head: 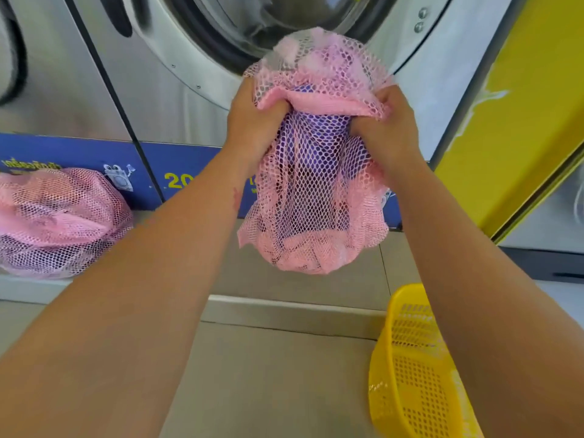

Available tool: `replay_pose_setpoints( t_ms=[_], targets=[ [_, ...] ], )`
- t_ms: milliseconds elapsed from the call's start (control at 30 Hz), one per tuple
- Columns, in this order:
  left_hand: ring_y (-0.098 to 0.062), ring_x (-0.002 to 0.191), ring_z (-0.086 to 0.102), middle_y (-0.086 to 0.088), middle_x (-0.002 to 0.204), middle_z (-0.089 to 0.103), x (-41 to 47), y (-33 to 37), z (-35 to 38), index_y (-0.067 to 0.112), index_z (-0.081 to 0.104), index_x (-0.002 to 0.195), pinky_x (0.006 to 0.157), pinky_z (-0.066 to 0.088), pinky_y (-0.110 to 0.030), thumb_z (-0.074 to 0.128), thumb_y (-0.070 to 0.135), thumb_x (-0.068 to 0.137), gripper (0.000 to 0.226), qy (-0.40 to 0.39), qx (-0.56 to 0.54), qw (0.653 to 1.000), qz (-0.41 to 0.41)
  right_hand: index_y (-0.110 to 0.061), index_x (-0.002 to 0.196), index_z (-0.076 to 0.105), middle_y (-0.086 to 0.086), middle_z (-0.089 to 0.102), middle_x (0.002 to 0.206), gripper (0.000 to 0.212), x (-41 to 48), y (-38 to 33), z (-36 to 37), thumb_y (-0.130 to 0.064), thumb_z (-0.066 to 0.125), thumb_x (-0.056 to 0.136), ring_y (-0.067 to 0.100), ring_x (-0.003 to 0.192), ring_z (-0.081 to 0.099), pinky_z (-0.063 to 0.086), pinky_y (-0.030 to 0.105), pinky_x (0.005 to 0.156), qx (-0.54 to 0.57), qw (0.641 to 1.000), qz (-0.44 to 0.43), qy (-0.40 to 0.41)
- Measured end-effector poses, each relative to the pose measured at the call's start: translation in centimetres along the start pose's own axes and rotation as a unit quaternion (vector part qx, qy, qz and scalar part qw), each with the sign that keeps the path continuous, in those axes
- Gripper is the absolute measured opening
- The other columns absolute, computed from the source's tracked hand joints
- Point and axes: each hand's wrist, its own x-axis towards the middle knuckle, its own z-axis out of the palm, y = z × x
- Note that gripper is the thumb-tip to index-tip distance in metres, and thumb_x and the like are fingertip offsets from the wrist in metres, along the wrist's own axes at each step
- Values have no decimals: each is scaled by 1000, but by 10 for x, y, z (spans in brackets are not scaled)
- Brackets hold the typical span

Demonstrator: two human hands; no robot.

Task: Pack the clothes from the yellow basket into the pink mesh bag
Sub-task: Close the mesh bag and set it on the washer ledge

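Note:
A pink mesh bag (316,197) hangs in the air in front of a washing machine, held up by both hands. My left hand (252,121) grips the bunched mesh on the left of its neck. My right hand (385,128) grips the right of the neck. Purple cloth (316,134) and darker clothes show through the netting, and pink fabric fills the bag's bottom. The yellow basket (414,368) stands on the floor at the lower right, partly hidden by my right forearm; what it holds I cannot tell.
A second filled pink mesh bag (57,222) lies on the raised ledge at the left. The washing machine's round door opening (252,26) is straight behind the held bag. A yellow panel (518,121) stands to the right. A tiled step (284,314) runs below the bag.

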Motion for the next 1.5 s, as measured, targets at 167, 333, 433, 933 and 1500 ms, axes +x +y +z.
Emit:
replay_pose_setpoints(
  t_ms=[167,333,433,933,1500],
  targets=[
    [-22,111,64,1,120,69,20,-57,6,24,57,128,94,51,-33,71,28,85,45,-70,164,984,-14,-26,105,50,-3,57,93,34,20,62,18,-19,66,77,19,77,53,38,30,62,-128,989,43,-52],
    [-41,119,60,-21,125,63,15,-161,-9,28,49,145,90,49,-46,63,37,97,51,-220,475,851,-33,-25,134,47,15,50,133,60,19,163,36,-41,69,80,35,118,51,48,41,94,-383,903,81,-178],
    [-44,124,54,-24,126,57,14,-197,-16,20,51,144,96,48,-51,52,42,102,47,-236,588,772,-41,-29,141,39,15,42,141,71,20,191,34,-57,65,80,35,131,40,40,47,104,-450,866,76,-207],
    [-37,155,10,0,172,-2,-13,-216,10,36,21,157,112,22,-76,35,59,100,63,-224,567,786,100,-40,149,1,-2,-5,162,119,-17,233,45,-87,56,56,31,149,6,16,73,108,-543,793,-91,-260],
    [-28,158,10,-2,172,6,-42,-219,26,23,19,161,122,8,-64,44,52,100,72,-342,614,703,103,-6,102,48,13,61,78,14,3,179,33,1,40,93,33,65,53,40,39,62,-418,899,-128,23]
  ],
)
